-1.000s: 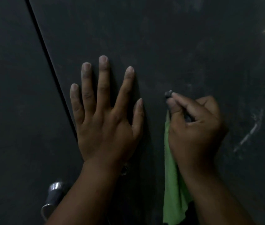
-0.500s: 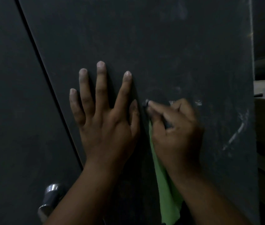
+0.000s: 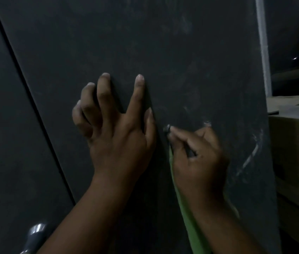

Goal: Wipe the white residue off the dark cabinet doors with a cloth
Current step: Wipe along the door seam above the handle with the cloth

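A dark cabinet door (image 3: 163, 43) fills the view. White residue (image 3: 249, 158) streaks its right side, and fainter smears show higher up. My left hand (image 3: 115, 129) rests on the door with its fingertips touching the surface, the index finger straight and the outer fingers bent. Just to its right, my right hand (image 3: 198, 154) pinches a small dark object (image 3: 167, 128) against the door and also holds a green cloth (image 3: 187, 217), which hangs down below the wrist.
A second dark door (image 3: 7, 143) lies to the left across a narrow gap. A metal handle (image 3: 35, 235) sticks out at the bottom left. Past the door's right edge are wooden boards (image 3: 297, 162) and a dim recess.
My left hand's outer fingers have curled from a flat spread. My right hand slid left toward the left hand with the small object. The view shifted right and lower on the door.
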`<state>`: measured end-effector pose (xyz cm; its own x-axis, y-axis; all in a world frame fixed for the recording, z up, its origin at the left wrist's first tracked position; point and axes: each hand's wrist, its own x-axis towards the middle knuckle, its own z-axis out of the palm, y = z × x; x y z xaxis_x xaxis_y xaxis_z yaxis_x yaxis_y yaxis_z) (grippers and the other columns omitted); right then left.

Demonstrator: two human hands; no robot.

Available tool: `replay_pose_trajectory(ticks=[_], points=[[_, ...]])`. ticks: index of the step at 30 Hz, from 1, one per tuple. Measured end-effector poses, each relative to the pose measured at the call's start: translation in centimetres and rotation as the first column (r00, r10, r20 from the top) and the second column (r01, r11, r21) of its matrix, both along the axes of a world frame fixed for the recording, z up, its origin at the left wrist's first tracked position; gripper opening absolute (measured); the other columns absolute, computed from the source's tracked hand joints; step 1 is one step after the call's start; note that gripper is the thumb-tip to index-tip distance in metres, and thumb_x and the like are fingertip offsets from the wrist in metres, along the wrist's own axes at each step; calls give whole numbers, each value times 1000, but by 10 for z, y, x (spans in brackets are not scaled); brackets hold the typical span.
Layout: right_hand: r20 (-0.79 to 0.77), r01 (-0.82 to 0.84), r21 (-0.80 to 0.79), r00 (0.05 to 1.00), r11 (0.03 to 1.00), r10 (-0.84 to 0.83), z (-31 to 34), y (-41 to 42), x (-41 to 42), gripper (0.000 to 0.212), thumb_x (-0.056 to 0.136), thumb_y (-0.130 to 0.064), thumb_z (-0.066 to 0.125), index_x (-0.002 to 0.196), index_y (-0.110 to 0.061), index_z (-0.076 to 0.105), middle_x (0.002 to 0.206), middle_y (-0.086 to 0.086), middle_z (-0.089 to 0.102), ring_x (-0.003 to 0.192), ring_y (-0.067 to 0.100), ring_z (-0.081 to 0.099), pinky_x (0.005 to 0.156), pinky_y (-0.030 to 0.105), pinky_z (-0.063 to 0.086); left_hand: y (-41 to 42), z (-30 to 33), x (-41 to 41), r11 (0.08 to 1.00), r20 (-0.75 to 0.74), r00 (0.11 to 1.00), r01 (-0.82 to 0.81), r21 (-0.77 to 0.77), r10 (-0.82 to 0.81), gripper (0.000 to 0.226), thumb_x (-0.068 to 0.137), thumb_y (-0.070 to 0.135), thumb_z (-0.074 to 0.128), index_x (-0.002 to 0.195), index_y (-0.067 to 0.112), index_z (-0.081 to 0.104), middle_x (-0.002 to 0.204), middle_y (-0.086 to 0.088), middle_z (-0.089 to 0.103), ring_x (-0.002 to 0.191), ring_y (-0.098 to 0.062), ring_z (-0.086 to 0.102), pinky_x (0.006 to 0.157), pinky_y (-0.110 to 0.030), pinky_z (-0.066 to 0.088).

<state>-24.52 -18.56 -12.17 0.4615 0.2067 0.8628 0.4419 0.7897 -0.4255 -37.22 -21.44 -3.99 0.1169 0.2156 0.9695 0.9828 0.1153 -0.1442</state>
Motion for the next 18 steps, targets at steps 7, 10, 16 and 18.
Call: replay_pose_trajectory(ticks=[7, 10, 16, 18], points=[[-129, 35, -97, 990, 995, -47, 20, 22, 36, 16, 91, -25, 78, 106, -22, 80, 83, -6, 57, 68, 4, 53, 59, 15, 45, 12, -1, -2, 999, -165, 986, -17, 34, 22, 63, 107, 58, 30, 165, 37, 18, 175, -9, 8, 161, -35, 4, 126, -62, 6], [-161, 6, -56, 987, 998, -15, 38, 24, 33, 14, 92, -25, 78, 105, -20, 80, 86, -6, 59, 71, 4, 59, 63, 13, 47, 14, -1, -1, 999, -162, 986, -30, 26, 34, 68, 106, 64, 27, 166, 37, 13, 175, -9, 4, 161, -35, 2, 126, -64, 5], [5, 15, -39, 1000, 999, -15, -22, 7, 17, 9, 90, -19, 81, 100, -20, 82, 77, -4, 54, 62, 14, 54, 50, 38, 45, 14, -3, 0, 1000, -159, 987, -11, 25, 15, 67, 107, 63, 25, 166, 36, 11, 175, -9, 3, 161, -36, 2, 125, -65, 4], [-41, 27, -55, 999, 998, -29, -20, 13, 26, 10, 90, -18, 81, 100, -19, 81, 77, -2, 56, 63, 15, 56, 51, 39, 47, 15, -4, 0, 999, -163, 986, -11, 33, 17, 66, 107, 62, 26, 166, 36, 12, 175, -10, 4, 161, -36, 2, 125, -65, 4]])
